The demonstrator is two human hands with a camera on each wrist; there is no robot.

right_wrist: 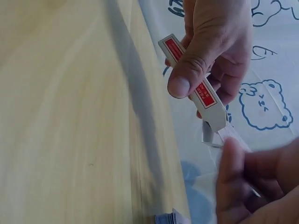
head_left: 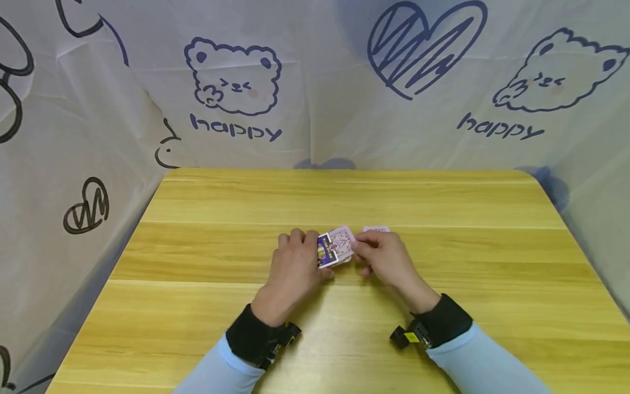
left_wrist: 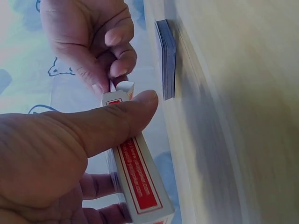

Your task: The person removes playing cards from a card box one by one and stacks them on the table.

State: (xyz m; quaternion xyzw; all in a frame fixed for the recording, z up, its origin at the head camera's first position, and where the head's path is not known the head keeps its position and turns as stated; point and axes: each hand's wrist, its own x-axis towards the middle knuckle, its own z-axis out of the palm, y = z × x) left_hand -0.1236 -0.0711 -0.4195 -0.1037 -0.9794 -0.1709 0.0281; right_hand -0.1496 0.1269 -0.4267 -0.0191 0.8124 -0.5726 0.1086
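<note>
My left hand [head_left: 294, 264] grips a playing-card box [head_left: 325, 251], its thumb along one narrow side printed red and white. The box is raised off the table, and its flap end [left_wrist: 125, 87] points toward my right hand [head_left: 389, 261]. From that end sticks out a playing card [head_left: 341, 244] with a pink patterned back. Thumb and fingers of my right hand pinch the card's outer edge. How many cards are between them I cannot tell. A stack of playing cards [left_wrist: 166, 60] rests on the table just beyond the right hand, partly hidden by it in the head view.
The wood-grain table [head_left: 197, 323] runs on around both hands. White cloth [head_left: 325, 82] with drawn bears and hearts hangs behind its far edge and along the sides. Each wrist wears a black band [head_left: 445, 320] with a small camera.
</note>
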